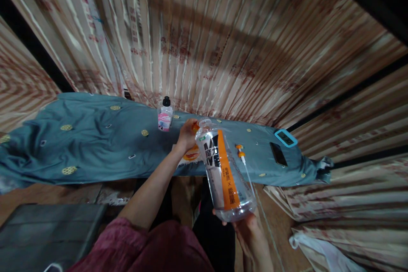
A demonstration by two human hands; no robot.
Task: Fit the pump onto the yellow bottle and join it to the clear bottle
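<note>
My right hand (247, 231) grips the base of a clear plastic bottle (223, 170) with an orange and black label, tilted so its neck points away from me. My left hand (188, 134) is closed around an orange cap right beside the bottle's open mouth. Under the left hand, on the teal cloth (95, 140), lies a white and orange package (191, 155). A small bottle with a black cap and pink label (165, 114) stands upright on the cloth just beyond my left hand.
A cable with orange plugs (240, 153) lies on the cloth right of the bottle. Farther right are a dark phone (278, 154) and a blue-framed device (286, 137). Striped fabric hangs behind. A dark box (47, 229) sits lower left.
</note>
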